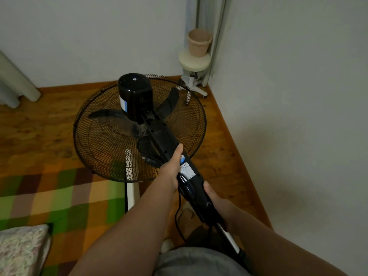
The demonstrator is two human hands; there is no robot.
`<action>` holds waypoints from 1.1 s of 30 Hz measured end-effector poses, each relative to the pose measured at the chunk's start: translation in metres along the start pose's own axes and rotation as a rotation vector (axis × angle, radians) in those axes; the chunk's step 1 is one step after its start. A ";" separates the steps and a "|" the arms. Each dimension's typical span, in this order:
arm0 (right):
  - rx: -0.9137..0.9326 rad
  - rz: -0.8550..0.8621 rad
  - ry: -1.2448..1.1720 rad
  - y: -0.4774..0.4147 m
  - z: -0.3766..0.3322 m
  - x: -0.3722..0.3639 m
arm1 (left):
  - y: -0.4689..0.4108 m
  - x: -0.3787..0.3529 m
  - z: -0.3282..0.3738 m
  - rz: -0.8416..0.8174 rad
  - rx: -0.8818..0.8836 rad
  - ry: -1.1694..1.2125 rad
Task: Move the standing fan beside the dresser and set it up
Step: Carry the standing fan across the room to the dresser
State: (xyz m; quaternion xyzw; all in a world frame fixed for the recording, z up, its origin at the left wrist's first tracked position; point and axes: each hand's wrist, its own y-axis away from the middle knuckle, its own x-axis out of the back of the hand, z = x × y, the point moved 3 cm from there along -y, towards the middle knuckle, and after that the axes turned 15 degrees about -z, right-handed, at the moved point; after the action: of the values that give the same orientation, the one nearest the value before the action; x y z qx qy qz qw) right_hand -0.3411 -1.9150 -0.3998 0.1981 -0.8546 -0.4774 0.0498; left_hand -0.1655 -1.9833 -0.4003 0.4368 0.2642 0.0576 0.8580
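Fan (139, 126): being held tilted forward, head out over the wood floor (219, 156) near the room corner — its cage is facing down and away, motor housing on top.
Left hand (171, 168): clenching the black neck of the fan, thumb lying along it.
Right hand (217, 204): wrapping the neck lower down, just above the pale pole (229, 234); the fan's base is not showing.
Cord (178, 216): dangling in a loop from the neck down between the arms toward the feet — I judge it could be snagging a foot or getting stepped on as the fan is carried.
Weight: the head is hanging far ahead of both grips, so a slackening hold could be letting the cage dip and strike the floor or the bed (59, 196) edge.
Stool (194, 62): standing in the corner with a pot (199, 42) on top, near the cage rim; a swing that way could be knocking the pot off.
Dresser: not showing here, so the set-down spot cannot be judged.
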 end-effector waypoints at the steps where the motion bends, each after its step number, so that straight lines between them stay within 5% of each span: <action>1: -0.026 -0.004 0.004 -0.012 -0.009 0.005 | -0.011 -0.002 0.011 0.007 0.008 0.006; 16: -0.107 -0.120 0.038 -0.108 -0.201 0.053 | -0.121 -0.039 0.182 0.055 0.003 0.060; 33: -0.099 -0.074 0.106 -0.255 -0.420 -0.003 | -0.277 0.039 0.405 0.114 0.029 0.043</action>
State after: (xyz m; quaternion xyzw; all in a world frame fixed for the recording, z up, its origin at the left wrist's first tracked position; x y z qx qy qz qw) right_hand -0.1491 -2.3668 -0.3865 0.2518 -0.8181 -0.5096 0.0872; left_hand 0.0351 -2.4310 -0.4382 0.4620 0.2580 0.1122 0.8411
